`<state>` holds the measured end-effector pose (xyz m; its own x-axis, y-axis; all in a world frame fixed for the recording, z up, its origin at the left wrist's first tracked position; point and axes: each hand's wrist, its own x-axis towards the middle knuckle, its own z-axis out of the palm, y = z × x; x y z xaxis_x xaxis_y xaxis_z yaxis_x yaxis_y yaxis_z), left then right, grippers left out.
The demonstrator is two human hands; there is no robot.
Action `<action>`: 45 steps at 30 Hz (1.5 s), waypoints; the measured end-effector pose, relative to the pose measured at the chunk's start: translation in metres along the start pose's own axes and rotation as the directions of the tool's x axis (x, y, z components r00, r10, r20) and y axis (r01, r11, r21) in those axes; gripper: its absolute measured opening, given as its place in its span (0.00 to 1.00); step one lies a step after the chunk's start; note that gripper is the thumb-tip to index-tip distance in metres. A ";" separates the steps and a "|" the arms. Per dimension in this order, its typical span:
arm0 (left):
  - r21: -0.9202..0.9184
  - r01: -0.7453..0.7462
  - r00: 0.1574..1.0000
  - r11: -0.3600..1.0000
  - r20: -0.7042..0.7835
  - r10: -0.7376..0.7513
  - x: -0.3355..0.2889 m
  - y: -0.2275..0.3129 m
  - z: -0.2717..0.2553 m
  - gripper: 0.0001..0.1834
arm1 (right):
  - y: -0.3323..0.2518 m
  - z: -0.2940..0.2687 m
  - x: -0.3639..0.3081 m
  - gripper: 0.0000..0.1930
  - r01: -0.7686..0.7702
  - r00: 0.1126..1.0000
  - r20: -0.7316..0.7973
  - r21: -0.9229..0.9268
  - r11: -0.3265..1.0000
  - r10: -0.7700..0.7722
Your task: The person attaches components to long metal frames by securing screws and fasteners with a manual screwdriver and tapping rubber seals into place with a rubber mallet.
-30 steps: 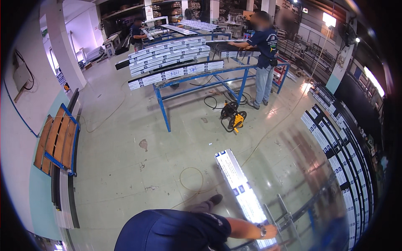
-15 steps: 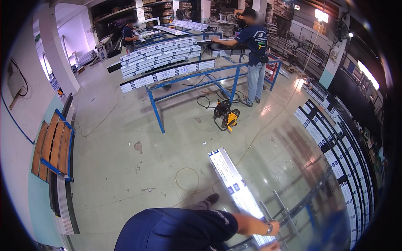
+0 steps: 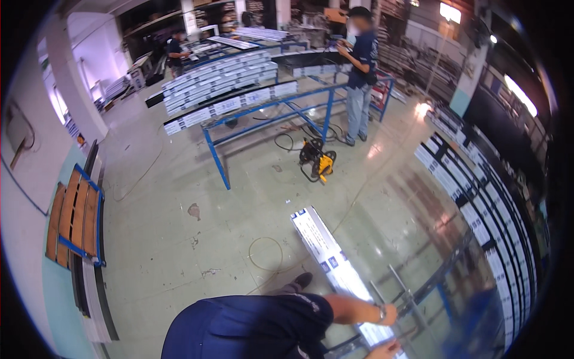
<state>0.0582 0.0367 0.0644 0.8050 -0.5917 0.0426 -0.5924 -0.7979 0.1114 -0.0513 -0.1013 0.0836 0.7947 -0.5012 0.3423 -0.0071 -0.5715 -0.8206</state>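
A long bundle of profiles wrapped in white and blue printed film (image 3: 326, 245) runs from the middle of the view down to the lower right. My left arm, in a navy sleeve with a watch at the wrist, reaches across it. My left hand (image 3: 390, 314) is closed at the bundle's right side; what its fingers hold is hidden. Close below, at the bottom edge, my right hand (image 3: 385, 349) lies over the bundle with its fingers drawn together. Whatever they pinch is too small and blurred to name. Metal rack bars (image 3: 406, 296) stand beside my left hand.
Stacked wrapped profiles (image 3: 218, 84) rest on a blue frame table (image 3: 218, 158). A co-worker (image 3: 360, 66) stands behind it, another person (image 3: 174, 51) farther back. A yellow and black hose reel (image 3: 317, 160) sits on the floor. More profiles (image 3: 478, 221) lean at right; a slatted wooden rack (image 3: 76, 218) at left.
My view has shifted slightly. My left hand has moved a little up, and more of my right hand shows. The co-worker has drawn an outstretched arm back; both hands are before the chest.
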 end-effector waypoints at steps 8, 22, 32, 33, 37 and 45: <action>-0.604 0.165 0.894 0.779 -0.242 -0.377 -0.040 -0.100 -0.045 0.08 | 0.021 0.005 0.024 0.14 -0.093 0.994 0.068 0.063 0.994 0.089; -0.415 0.124 0.986 0.901 -0.052 -0.159 -0.058 -0.023 -0.064 0.09 | 0.031 -0.015 0.024 0.11 -0.172 0.985 -0.023 0.054 0.984 0.174; -0.219 0.032 0.996 0.975 -0.073 -0.049 -0.038 0.003 -0.058 0.08 | 0.028 -0.020 0.023 0.13 -0.231 0.973 0.038 0.118 0.966 0.228; -0.203 0.007 0.994 0.979 -0.106 -0.029 -0.037 0.004 -0.056 0.08 | 0.026 -0.020 0.022 0.13 -0.235 0.972 0.034 0.117 0.965 0.233; -0.139 0.017 0.998 0.990 -0.062 -0.025 -0.031 0.005 -0.049 0.08 | 0.019 -0.019 0.018 0.13 -0.249 0.968 0.036 0.140 0.958 0.246; -0.374 0.019 0.999 0.927 -0.033 -0.034 -0.051 -0.068 -0.049 0.11 | 0.021 -0.007 0.020 0.12 -0.235 0.969 0.123 0.175 0.956 0.215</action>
<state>0.0594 0.1268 0.1031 0.8252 -0.5603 0.0712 -0.5218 -0.7081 0.4757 -0.0396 -0.1283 0.0763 0.8433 -0.5285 0.0982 -0.0872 -0.3148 -0.9451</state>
